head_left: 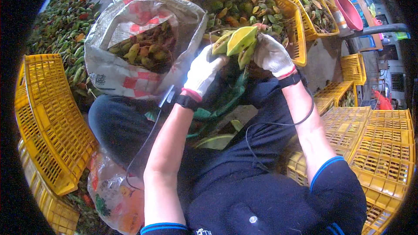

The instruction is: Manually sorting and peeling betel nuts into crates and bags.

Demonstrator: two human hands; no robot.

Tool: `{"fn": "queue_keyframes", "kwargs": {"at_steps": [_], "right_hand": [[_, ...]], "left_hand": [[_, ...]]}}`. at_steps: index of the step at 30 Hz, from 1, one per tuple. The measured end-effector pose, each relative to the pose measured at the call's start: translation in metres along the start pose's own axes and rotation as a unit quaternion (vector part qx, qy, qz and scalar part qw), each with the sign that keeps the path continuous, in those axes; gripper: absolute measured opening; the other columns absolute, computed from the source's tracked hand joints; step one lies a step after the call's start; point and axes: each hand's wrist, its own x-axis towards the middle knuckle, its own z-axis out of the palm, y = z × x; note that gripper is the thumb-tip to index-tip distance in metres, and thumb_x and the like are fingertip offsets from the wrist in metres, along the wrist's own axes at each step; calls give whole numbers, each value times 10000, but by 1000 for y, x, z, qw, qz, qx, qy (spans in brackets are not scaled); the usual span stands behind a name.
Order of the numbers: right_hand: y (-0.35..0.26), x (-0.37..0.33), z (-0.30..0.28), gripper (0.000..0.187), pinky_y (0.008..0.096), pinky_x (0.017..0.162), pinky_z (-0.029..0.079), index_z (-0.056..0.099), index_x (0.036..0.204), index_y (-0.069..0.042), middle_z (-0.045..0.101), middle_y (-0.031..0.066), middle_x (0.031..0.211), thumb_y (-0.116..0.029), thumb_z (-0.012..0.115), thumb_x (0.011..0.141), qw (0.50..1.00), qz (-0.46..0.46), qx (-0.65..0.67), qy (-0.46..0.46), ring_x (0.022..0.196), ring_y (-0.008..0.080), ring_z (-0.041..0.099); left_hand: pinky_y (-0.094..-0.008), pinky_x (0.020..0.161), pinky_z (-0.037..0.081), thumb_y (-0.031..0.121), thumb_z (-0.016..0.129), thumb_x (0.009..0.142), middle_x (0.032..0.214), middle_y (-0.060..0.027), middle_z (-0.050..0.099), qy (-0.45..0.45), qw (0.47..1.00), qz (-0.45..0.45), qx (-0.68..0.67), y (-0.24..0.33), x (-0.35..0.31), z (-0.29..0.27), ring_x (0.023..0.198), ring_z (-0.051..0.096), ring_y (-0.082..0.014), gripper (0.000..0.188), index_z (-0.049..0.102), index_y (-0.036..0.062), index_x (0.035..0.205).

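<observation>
Yellow-green pod (241, 39), split so its pale inner face shows, sits raised in front of the person's chest, held between both gloved hands just above the lap. The left hand (203, 70), in a white glove with a pink cuff, is closed on the pod's near end, fingers curled under it as if to brace it, while the right hand (272, 54), gloved the same way, grips the far side with the fingers folded over the top; held this way, the two halves can be pulled away from each other. I cannot quite tell whether a small tool is hidden inside either fist. Dark bands ring both wrists, and a thin black cable (278, 124) loops from the right one down across the dark clothing. A green strap or cloth (217, 109) and a few spent husks lie in the lap below. Close at the left stands an open woven sack (130, 74) holding more pods, within easy reach. Straight ahead a yellow plastic crate (299, 39) is filled with green and brownish pods. Empty yellow crates (379, 148) are stacked to the right, another (52, 122) leans on the left, and a pink basin (348, 11) sits farther off.
</observation>
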Motion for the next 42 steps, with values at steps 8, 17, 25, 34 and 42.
{"fn": "queue_keyframes", "kwargs": {"at_steps": [8, 17, 25, 34, 42], "right_hand": [[12, 3, -7, 252, 342, 919, 538, 596, 1141, -48, 679, 87, 1017, -244, 504, 1012, 988, 12, -23, 152, 952, 200, 660], [9, -1, -41, 350, 360, 908, 532, 571, 1227, -48, 661, 100, 1102, -318, 503, 1014, 960, -79, -256, 76, 976, 202, 641], [14, 0, 5, 500, 314, 969, 473, 574, 1258, -9, 645, 84, 1164, -424, 537, 983, 982, -4, -178, 62, 1104, 171, 599], [31, 9, 4, 473, 290, 979, 436, 548, 1295, -13, 613, 63, 1201, -300, 654, 934, 864, 31, -502, 25, 1085, 124, 559], [29, 19, 9, 347, 257, 933, 427, 615, 1212, -14, 626, 30, 1150, -221, 627, 935, 821, 46, -570, 10, 1052, 98, 541]], "left_hand": [[-291, 857, 506, 303, 691, 902, 1159, -38, 587, -72, 963, -12, -259, 17, -18, -8, 999, 569, -120, 560, 481, 36, 1347], [-345, 846, 518, 347, 608, 953, 1310, -10, 537, -90, 944, 20, -316, 6, -18, 14, 1103, 559, -154, 562, 418, 97, 1419], [-360, 861, 525, 264, 653, 924, 1301, -83, 554, -84, 902, -13, -424, -17, -9, 7, 1130, 574, -184, 550, 438, 65, 1390], [-307, 986, 449, 159, 696, 850, 1261, -115, 577, -2, 995, 57, -86, -23, -12, 12, 1126, 567, -193, 571, 465, 8, 1351], [-439, 955, 497, 269, 559, 975, 1228, -96, 582, -61, 910, -76, -403, -46, -5, 19, 1123, 577, -233, 434, 481, 26, 1326]]}}
